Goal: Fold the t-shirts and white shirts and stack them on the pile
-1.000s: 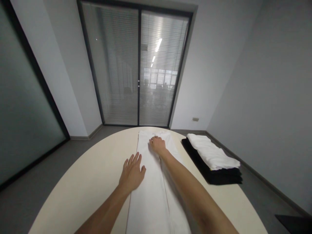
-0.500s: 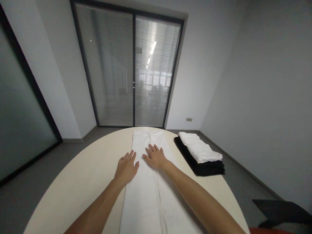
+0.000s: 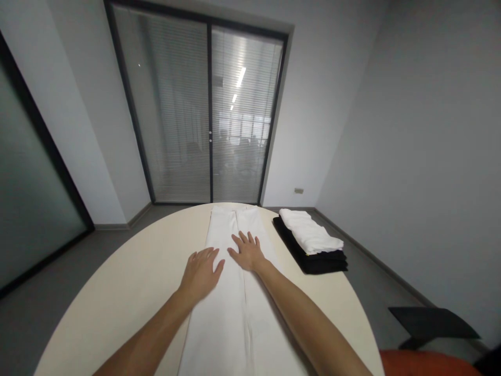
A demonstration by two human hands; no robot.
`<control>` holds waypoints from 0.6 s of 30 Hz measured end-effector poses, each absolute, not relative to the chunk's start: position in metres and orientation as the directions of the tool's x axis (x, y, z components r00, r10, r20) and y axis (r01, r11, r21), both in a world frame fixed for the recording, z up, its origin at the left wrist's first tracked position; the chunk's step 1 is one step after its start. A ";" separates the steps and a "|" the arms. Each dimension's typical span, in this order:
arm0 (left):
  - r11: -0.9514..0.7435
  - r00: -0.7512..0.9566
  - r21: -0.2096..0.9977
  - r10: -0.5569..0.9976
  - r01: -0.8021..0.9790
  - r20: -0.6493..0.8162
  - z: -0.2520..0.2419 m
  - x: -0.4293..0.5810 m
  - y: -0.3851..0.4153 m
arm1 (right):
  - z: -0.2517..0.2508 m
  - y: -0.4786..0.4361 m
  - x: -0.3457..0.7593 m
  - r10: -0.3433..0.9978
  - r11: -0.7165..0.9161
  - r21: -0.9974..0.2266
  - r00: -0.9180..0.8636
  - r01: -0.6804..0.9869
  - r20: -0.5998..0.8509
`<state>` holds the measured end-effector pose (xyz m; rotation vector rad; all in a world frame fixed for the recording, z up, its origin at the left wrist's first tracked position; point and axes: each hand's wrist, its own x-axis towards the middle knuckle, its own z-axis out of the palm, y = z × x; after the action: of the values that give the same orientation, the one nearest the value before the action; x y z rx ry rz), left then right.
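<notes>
A long white garment [image 3: 223,313], perhaps trousers, lies stretched out over the table, with a seam or fold line running down its middle. My left hand [image 3: 201,272] rests at its left edge, fingers slightly bent and thumb apart, holding nothing. Spread flat on the cloth near the middle line is my right hand [image 3: 247,251], also open. The right forearm covers part of the garment's right side. Its near end runs out of the picture.
The round cream table [image 3: 129,292] is under everything. To the right sits a folded stack: white cloth [image 3: 311,232] on black cloth [image 3: 323,265]. A chair [image 3: 434,324] with an orange seat stands at the lower right. Glass panels with blinds [image 3: 176,120] are behind.
My left hand's fingers have bent a little more at the garment's left edge. My right hand stays nearly in place. The view has shifted slightly to the right.
</notes>
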<state>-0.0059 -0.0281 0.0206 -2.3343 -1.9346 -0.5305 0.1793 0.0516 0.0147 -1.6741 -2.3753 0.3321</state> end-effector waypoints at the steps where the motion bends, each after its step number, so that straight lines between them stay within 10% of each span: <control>1: -0.212 0.164 0.165 0.951 0.963 0.262 0.018 -0.006 -0.029 | 0.017 0.053 0.180 0.942 0.330 -0.322 -0.333 0.887 0.047; 18: -0.247 0.229 0.205 0.968 0.947 0.107 0.001 -0.018 0.001 | 0.025 0.009 0.237 0.926 0.182 -0.233 -0.246 0.955 -0.286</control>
<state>-0.0175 0.0007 0.0014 -2.5363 -1.9831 -0.3443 0.2367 0.0087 0.0248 -1.9749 -2.4747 0.5919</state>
